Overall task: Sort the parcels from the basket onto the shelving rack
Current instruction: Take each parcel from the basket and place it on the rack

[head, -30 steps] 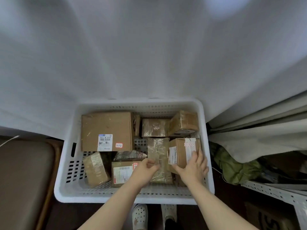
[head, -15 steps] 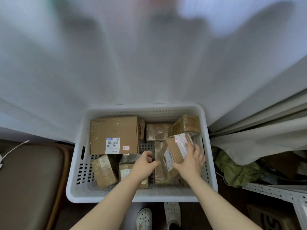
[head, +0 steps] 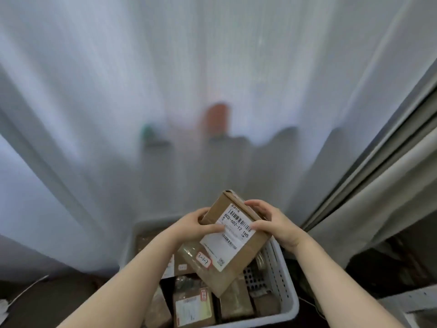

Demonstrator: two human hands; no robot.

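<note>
A white sheer curtain (head: pixel 165 91) fills the upper frame; blurred orange and green shapes behind it may be pots. Heavier beige drapes (head: pixel 378 209) hang at right. At lower centre, the left hand (head: pixel 191 227) and right hand (head: pixel 276 227) both grip a labelled cardboard parcel (head: pixel 234 247), held tilted above the white basket (head: pixel 288 301), which stands on dark floor (head: pixel 47 301).
</note>
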